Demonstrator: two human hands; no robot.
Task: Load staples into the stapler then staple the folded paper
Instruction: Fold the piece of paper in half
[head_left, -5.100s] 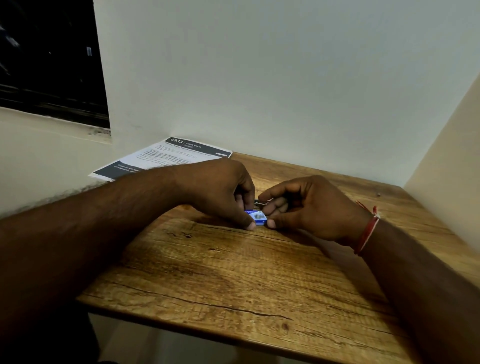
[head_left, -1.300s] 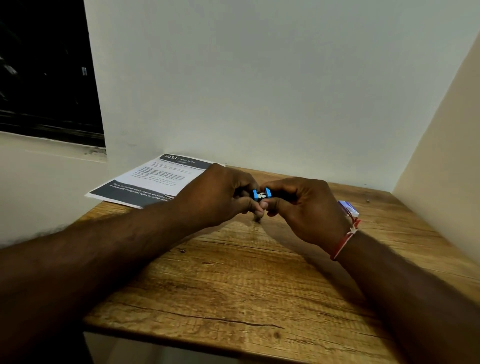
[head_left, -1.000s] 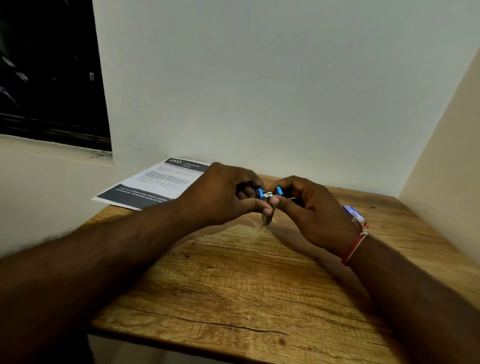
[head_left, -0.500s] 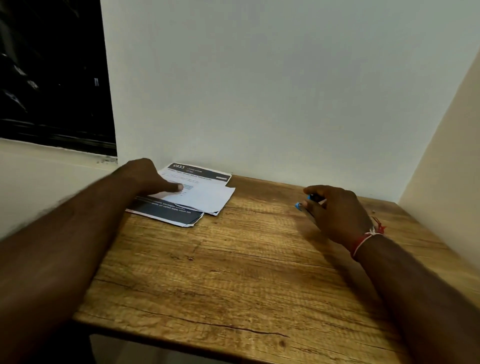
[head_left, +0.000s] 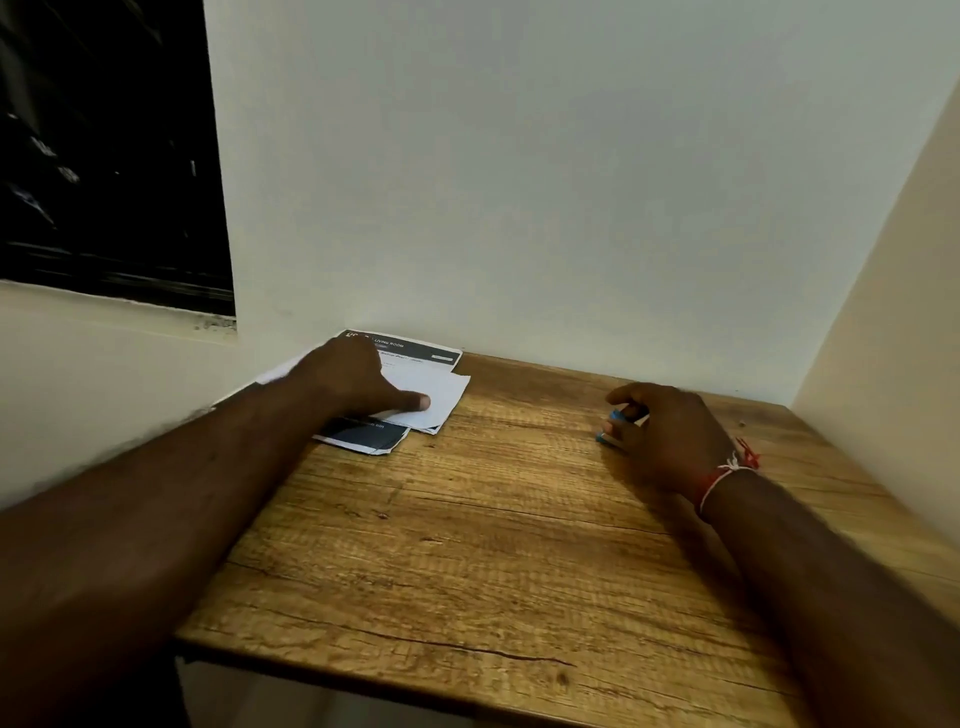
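Observation:
The folded paper (head_left: 436, 389), white with dark printed bands, lies at the table's far left corner. My left hand (head_left: 353, 382) rests on it, thumb stretched out flat over the white fold. My right hand (head_left: 665, 431) is at the far right of the table, its fingers curled round a small blue stapler (head_left: 613, 420), of which only a blue end shows between the fingers. The staple box is hidden from view.
The wooden table (head_left: 493, 545) sits in a corner, with a white wall behind and another close on the right. A dark window (head_left: 104, 156) is at upper left. The table's front edge is near me.
Both hands had held the stapler together at the table's middle. My left hand let go and moved to the paper; my right hand carried the stapler to the right.

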